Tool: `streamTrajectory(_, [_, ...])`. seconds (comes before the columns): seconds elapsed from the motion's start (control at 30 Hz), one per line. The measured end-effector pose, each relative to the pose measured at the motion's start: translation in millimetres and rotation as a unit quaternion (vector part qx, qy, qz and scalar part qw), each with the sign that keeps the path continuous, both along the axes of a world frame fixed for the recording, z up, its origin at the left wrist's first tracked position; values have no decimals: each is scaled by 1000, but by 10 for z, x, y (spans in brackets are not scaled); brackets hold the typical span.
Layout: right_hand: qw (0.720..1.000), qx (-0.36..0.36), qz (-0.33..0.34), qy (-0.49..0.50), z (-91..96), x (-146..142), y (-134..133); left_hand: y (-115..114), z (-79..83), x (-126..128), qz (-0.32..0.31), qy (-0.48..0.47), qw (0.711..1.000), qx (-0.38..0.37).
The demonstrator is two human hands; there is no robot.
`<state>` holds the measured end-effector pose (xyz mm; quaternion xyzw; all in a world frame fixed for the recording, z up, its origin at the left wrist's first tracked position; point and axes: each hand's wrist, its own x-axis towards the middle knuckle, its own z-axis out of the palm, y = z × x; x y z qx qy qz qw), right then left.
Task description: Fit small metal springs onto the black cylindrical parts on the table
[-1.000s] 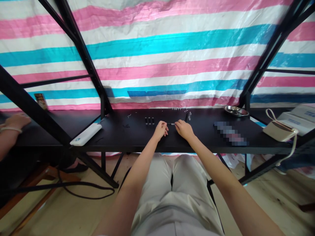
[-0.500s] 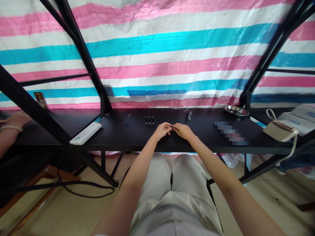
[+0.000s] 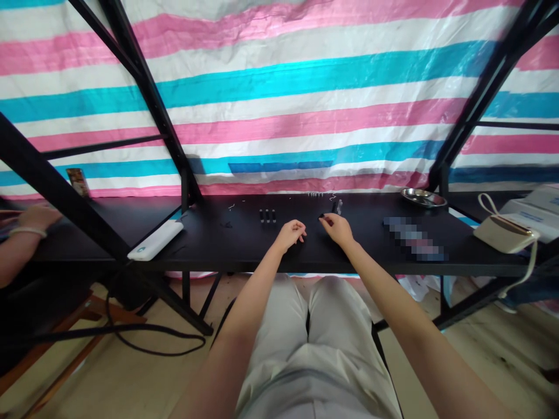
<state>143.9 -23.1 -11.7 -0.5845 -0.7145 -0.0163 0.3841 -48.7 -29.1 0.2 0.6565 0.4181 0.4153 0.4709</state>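
- From where I stand, the person's right hand (image 3: 338, 230) is busiest: thumb and fingertips meet on what looks like a small dark piece (image 3: 322, 216), over the black desk (image 3: 236, 247).
- The left hand (image 3: 292, 235) rests nearby, fingers loosely curled; I can't tell whether its grip has anything in it.
- I'd call this a moment of handling one tiny part; moving it further would call for a light, steady pinch.
- Just past the right hand sit a clear piece (image 3: 339, 206) and a black piece (image 3: 334, 208), close enough to be knocked.
- Three dark cylinders (image 3: 268, 216) line up to the left; tiny silvery bits (image 3: 315, 194) lie along the far edge.
- A white device (image 3: 156, 240), a metal dish (image 3: 423, 198) and a beige pouch (image 3: 506, 234) stay well apart from the hands.
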Motion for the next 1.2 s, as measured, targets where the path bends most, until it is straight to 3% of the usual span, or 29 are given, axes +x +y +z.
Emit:
streamTrajectory(0.13, [984,-66,-144,83,-10,203,148,25,-32,0,-8,5,1000,3])
streamTrajectory(0.2, [973,-99,-182,101,-10,283,236,38,-47,0,-12,5,1000,5])
streamTrajectory(0.6, [972,-145,-181,32,36,321,501,48,-67,-11,-17,8,1000,8])
streamTrajectory(1.0, [954,-242,-176,23,131,430,514,31,-39,-3,-14,10,1000,3])
streamTrajectory(1.2, [948,-233,-215,-7,120,468,422,51,-62,-3,-17,9,1000,7])
